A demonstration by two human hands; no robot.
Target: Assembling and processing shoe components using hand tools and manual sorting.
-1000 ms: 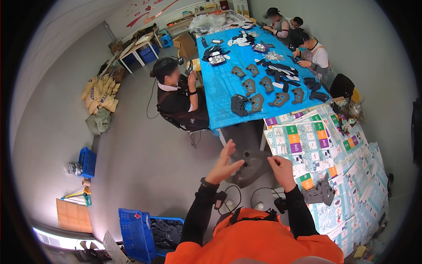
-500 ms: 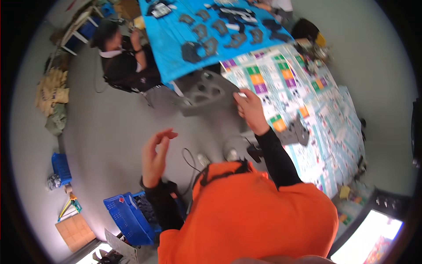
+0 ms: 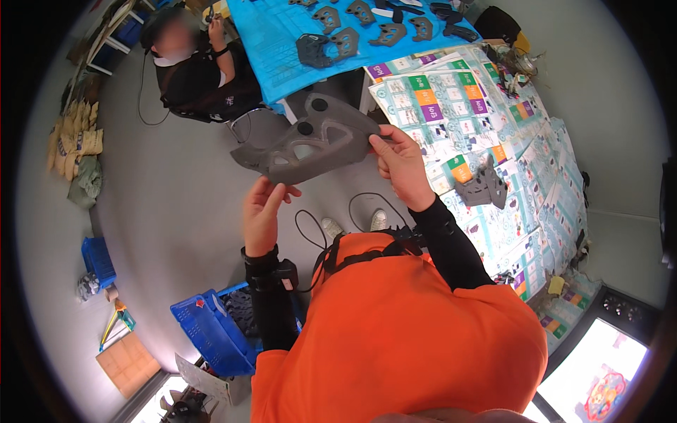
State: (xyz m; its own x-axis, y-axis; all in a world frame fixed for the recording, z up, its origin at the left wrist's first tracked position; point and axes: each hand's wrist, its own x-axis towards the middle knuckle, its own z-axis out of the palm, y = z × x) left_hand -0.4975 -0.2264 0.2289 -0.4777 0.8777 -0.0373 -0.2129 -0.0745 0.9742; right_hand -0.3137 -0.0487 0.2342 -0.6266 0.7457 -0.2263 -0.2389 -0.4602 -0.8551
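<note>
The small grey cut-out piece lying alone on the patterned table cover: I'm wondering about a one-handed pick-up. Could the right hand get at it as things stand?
Probably not straight away. The right hand is pinching one end of the large grey panel, so it is occupied. The small grey piece lies uncovered on the table cover, to that hand's right, with nothing in between.

The grey cut-out panel (image 3: 310, 144) looks like matt, soft foam, the blue crate (image 3: 211, 331) glossy plastic.
</note>
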